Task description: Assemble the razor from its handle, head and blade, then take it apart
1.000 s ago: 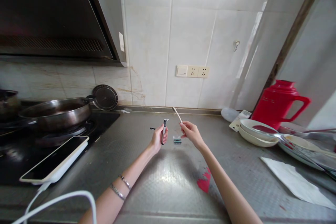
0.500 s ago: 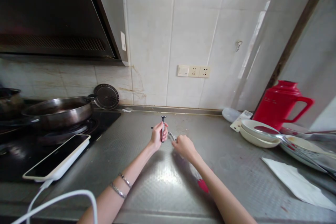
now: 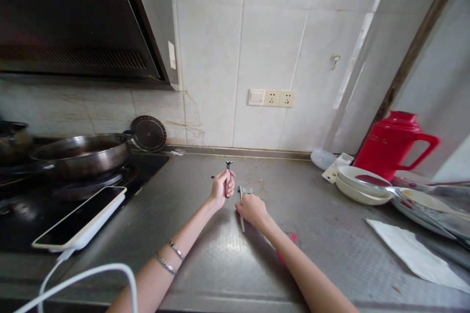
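Note:
My left hand is closed round a dark razor handle, held upright above the steel counter, its small head pointing up. My right hand rests low on the counter beside it, fingers curled on a thin pale stick that lies nearly flat and pokes out on both sides of the hand. A small grey-green razor cartridge lies on the counter just beyond the right hand's fingers.
A phone on a white charger with a cable lies at the left on the black stove. A pan sits behind it. Bowls, a red jug and a paper sheet stand at the right. A red scrap lies under my right arm.
My right hand dropped from raised, with the stick pointing up, down to the counter near the cartridge, laying the stick almost flat. The left hand with the razor handle barely moved.

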Action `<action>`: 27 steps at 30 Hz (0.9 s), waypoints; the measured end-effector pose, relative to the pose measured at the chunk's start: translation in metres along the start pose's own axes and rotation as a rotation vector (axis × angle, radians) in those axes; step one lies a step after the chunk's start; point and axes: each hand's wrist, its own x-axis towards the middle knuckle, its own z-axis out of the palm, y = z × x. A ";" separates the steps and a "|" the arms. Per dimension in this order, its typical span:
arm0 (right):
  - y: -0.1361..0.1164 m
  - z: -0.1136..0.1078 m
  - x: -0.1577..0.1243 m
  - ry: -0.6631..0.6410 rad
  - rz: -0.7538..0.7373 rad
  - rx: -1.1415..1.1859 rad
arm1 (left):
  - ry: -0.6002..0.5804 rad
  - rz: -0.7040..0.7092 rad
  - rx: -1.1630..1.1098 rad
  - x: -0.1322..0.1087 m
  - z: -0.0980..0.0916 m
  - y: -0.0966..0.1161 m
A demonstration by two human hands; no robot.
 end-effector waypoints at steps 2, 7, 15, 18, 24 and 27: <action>0.002 -0.001 0.001 0.005 -0.003 -0.001 | 0.000 -0.006 0.004 0.000 0.000 0.000; 0.024 -0.024 0.015 0.056 -0.023 0.038 | 0.005 -0.021 0.035 0.000 -0.001 -0.003; 0.071 -0.038 0.054 0.036 -0.295 0.071 | 0.008 -0.040 0.031 0.000 -0.002 -0.002; 0.077 -0.025 0.059 0.003 -0.337 0.075 | 0.012 -0.035 0.018 0.000 -0.003 -0.001; 0.077 -0.017 0.057 -0.044 -0.348 0.110 | 0.017 -0.033 0.010 0.001 -0.003 -0.001; 0.075 -0.017 0.055 -0.032 -0.333 0.103 | 0.018 -0.035 0.010 0.001 -0.004 -0.001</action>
